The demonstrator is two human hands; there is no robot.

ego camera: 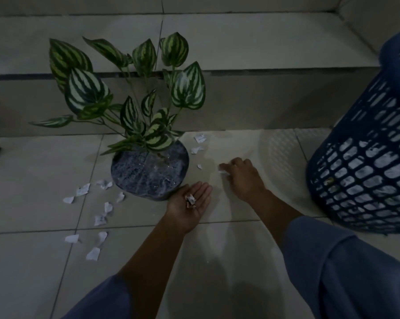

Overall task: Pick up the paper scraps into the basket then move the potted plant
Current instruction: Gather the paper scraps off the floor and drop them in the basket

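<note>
One paper scrap (222,172) sits pinched in the right grip (240,178).

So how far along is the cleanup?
Early. Done: a few collected scraps lie in the open left hand. In hand: the right hand pinches another scrap off the floor. Left: loose scraps on both sides of the potted plant, tipping everything into the basket, then moving the plant.

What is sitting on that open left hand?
A small heap of crumpled paper scraps lies on the upturned left hand. The top pieces cover those beneath, so their number cannot be told.
</note>
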